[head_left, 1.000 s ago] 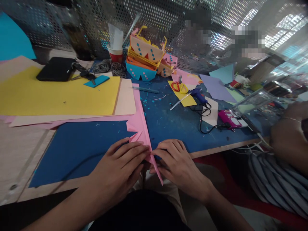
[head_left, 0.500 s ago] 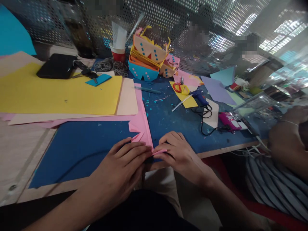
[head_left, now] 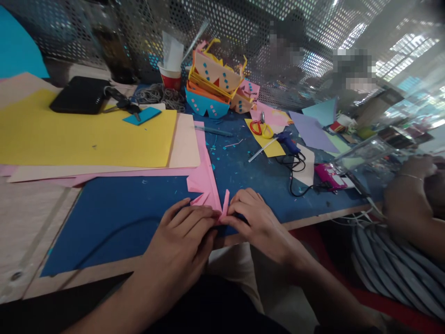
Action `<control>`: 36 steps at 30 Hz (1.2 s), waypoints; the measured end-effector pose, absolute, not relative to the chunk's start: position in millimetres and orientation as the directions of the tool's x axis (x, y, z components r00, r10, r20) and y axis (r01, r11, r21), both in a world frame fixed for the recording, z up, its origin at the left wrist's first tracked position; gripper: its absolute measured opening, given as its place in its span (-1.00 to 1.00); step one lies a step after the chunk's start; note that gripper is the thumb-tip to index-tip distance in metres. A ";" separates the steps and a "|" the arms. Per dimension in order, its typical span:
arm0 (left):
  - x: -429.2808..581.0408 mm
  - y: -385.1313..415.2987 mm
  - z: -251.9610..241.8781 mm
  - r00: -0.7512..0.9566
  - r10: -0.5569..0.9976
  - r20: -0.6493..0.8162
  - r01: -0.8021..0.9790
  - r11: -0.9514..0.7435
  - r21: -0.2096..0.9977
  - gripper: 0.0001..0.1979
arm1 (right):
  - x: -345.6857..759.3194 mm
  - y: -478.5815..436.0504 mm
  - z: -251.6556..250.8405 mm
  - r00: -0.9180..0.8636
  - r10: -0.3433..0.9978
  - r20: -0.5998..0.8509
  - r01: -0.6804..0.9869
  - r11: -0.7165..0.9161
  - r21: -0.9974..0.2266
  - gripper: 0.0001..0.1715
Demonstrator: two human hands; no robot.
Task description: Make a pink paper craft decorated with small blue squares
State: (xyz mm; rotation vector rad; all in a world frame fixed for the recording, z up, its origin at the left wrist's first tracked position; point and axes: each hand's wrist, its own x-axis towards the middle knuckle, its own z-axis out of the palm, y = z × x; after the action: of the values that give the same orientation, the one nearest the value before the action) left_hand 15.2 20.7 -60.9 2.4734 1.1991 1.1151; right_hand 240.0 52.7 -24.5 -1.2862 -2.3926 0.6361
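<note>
Both hands meet at the near edge of the table (head_left: 323, 214). The left hand (head_left: 181, 236) lies low with its fingers held together, their tips pressed on the foot of a small pink paper piece (head_left: 225, 205). The right hand (head_left: 255, 220) grips the same piece from the right between thumb and forefinger. Each hand is therefore closed on it, with nothing else held. The piece stands almost upright between the fingertips (a narrow folded flap, as far as this view tells).

In my judgement the fold goes best if the left fingertips pin the base hard to the surface while the right thumb runs the crease in one pass. The edges should be lined up before any pressing. A crooked start would be awkward to correct in paper this small.

The pink paper piece touches the tips of both hands. It sits just right of the jagged-cut corner of the pink sheet (head_left: 205, 178), at the right edge of the dark blue sheet (head_left: 114, 218) that lies under the left hand. Farther out, a yellow sheet (head_left: 86, 134) lies far left. The scissors (head_left: 260, 128) and a glue gun (head_left: 287, 139) lie far right of centre. Another person's arm (head_left: 405, 206) is at the right edge, well apart.
</note>
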 end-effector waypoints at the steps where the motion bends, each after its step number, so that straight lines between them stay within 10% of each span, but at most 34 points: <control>1: 15.7 20.4 -61.1 0.394 0.733 0.555 0.604 -0.661 0.445 -0.81 | 239.8 53.2 -24.5 -0.524 0.848 0.083 0.687 0.478 -0.548 -0.79; 36: 10.1 17.4 -64.0 0.433 0.688 0.583 0.633 -0.692 0.346 -0.74 | 230.5 59.9 -11.6 -0.510 0.860 -0.030 0.750 0.427 -0.506 -0.66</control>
State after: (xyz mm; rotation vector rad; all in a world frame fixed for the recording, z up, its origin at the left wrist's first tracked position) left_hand 10.1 17.4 -64.0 2.5954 1.1985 1.1106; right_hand 230.5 59.9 -11.6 -1.4078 -2.4480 0.6871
